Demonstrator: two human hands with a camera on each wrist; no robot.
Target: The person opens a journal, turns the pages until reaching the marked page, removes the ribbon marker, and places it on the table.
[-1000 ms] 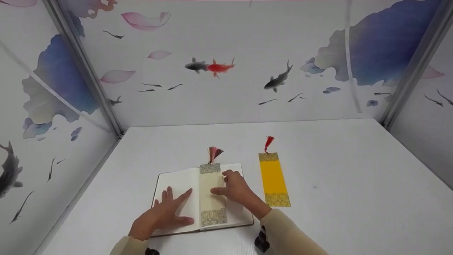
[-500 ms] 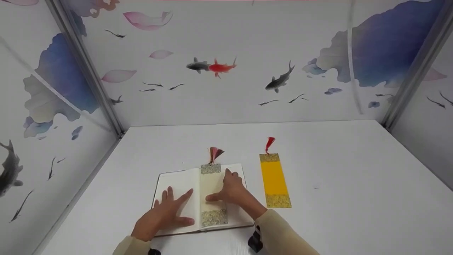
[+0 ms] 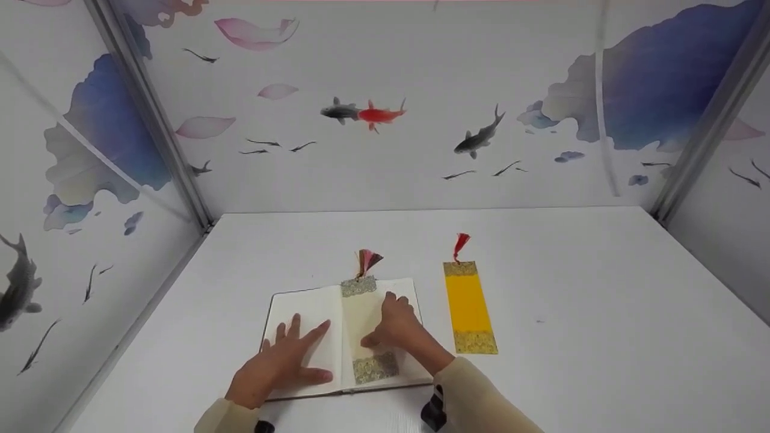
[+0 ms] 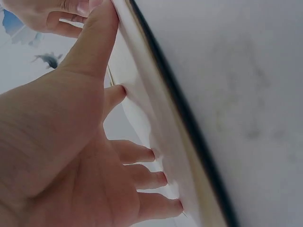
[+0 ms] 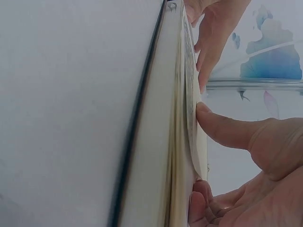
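Note:
An open notebook (image 3: 305, 307) lies on the white table with its blank pages up. On its right page, close to the fold, is a cream bookmark (image 3: 359, 313) with patterned bands at both ends, slightly slanted. Its multicoloured tassel (image 3: 369, 260) sticks out past the page's top edge. My left hand (image 3: 283, 364) rests with spread fingers on the left page, fingertips (image 4: 162, 178) pressing the paper. With my right hand (image 3: 398, 322) I pinch the bookmark's right edge; in the right wrist view the thumb (image 5: 227, 130) is on its face and the other fingers curl at the edge.
A yellow bookmark (image 3: 470, 304) with gold patterned ends and a red tassel (image 3: 461, 243) lies on the table (image 3: 577, 270) to the right of the notebook. Printed walls (image 3: 391, 168) with fish and petals enclose the table at the back and sides.
The bookmark's lower end has swung right, away from the fold. My right thumb has slid down and right to the bookmark's edge, and the fingers have curled in. The left hand stays on the page.

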